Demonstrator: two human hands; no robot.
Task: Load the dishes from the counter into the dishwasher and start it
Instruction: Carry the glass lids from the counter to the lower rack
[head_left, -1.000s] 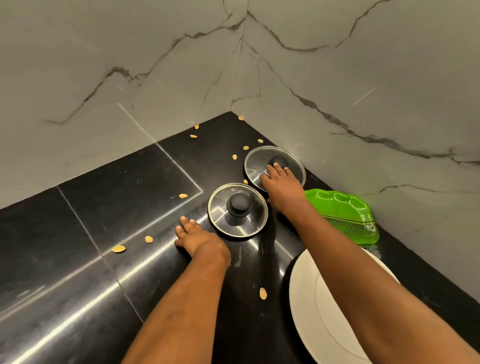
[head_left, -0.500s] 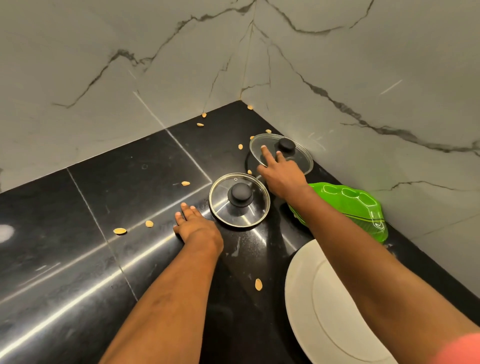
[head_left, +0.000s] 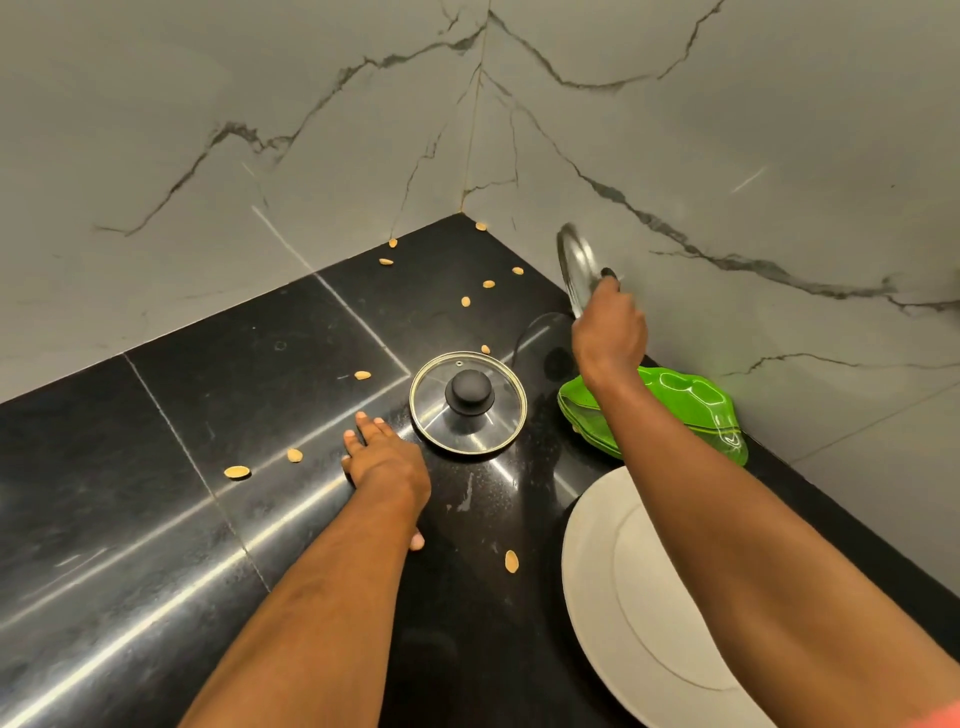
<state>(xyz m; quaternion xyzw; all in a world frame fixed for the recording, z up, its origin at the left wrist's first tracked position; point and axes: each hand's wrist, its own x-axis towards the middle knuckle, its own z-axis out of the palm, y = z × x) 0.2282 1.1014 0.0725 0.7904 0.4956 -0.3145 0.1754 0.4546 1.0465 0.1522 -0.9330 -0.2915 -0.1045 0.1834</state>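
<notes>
Right hand, at centre right of the frame, was closed around a glass lid and held it clear of the black counter, close to the marble wall. A bit of the lid's dark knob showed just above the knuckles, so the grip seemed to be on the knob, though blur made the finger placement hard to read. Holding it by the knob probably kept fingers off the glass and left the disc free to be carried off to a dishwasher, which was not in view.

The lid stood almost on edge. Its visible span ran nearly straight up and down in the frame, leaning a little to the upper left. The knob side faced right toward the wall and the underside faced left toward the corner.

Left hand, at centre, lay palm down on the counter with fingers straight and gripping nothing. It looked like a brace for the reach into the corner. Just to its right sat a second lid, flat with the knob up. A green dish lay to the right of that lid, partly under the right forearm, and a white plate sat at lower right. These likely awaited their turn. Pale seeds were scattered over the counter.
</notes>
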